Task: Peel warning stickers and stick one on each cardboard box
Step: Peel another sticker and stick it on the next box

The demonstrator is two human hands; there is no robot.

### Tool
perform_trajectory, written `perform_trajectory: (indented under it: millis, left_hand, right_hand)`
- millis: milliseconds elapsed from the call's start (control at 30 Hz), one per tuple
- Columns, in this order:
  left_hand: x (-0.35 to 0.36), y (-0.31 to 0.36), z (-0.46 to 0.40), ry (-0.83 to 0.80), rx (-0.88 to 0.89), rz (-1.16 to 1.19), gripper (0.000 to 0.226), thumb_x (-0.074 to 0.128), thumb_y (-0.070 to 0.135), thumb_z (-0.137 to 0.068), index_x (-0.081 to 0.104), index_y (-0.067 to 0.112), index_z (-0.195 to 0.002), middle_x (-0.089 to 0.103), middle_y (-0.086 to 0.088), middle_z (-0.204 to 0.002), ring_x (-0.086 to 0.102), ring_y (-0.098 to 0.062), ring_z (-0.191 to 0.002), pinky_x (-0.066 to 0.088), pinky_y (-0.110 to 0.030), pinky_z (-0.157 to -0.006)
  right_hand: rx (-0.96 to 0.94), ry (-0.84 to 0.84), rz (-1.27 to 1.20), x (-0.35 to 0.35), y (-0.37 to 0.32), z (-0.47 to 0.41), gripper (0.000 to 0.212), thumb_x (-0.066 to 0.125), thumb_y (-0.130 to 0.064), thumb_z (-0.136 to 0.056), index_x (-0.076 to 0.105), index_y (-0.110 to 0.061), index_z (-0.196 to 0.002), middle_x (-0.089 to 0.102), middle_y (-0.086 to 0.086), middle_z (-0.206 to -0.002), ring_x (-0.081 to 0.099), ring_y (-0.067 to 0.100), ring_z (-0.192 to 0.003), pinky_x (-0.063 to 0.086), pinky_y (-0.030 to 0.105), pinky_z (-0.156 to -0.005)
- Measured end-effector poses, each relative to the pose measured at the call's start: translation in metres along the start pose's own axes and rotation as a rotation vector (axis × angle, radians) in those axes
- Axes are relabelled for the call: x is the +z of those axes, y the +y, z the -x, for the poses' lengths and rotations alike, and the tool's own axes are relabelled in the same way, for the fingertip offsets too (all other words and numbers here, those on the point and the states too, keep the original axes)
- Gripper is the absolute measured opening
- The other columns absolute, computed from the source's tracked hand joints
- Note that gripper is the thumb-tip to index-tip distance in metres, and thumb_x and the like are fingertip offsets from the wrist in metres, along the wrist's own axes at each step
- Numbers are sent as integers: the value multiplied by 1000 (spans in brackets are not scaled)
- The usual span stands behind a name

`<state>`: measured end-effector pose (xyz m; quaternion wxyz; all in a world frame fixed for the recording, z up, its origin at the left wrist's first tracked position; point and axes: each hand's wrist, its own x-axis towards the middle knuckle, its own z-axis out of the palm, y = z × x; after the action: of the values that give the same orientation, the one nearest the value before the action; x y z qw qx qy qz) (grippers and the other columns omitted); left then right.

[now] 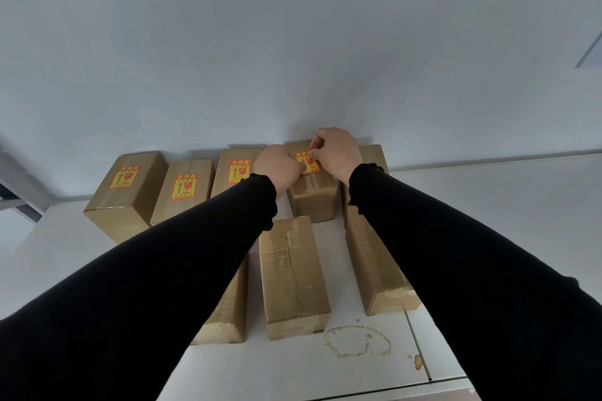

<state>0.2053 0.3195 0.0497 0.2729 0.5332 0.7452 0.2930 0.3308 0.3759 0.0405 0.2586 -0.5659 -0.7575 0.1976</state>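
Note:
Several cardboard boxes stand in two rows on a white table [374, 371]. Three back-row boxes at the left carry red-and-yellow warning stickers [125, 177], [184, 187], [238, 170]. Both hands are over the fourth back-row box [314, 202]. My left hand [280, 166] pinches the lower left of a warning sticker [308, 162] and my right hand [335, 153] pinches its upper right corner. The sticker lies on or just above that box's top; I cannot tell which. The front-row boxes [293, 270], [378, 273] show no sticker. A far-right back box [374, 155] is mostly hidden.
A pale wall rises directly behind the back row. A brown ring stain [356, 342] marks the table near its front edge, beside a seam [418, 347] in the tabletop. My black sleeves cover part of the front-left box [228, 319].

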Motion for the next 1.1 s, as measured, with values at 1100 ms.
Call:
perform_trajectory:
  millis: [1100]
  left_hand:
    - [-94,-31,65,124,362,-323,19,56,19,-96,65,17,-113,64,1,-104,58,-15,-93,42,-25,-77]
  right_hand:
    - [-145,-66,234,-53,-56,79,26,56,-20,-98,65,-17,-122,57,5,-122,58,21,-111,42,27,-89]
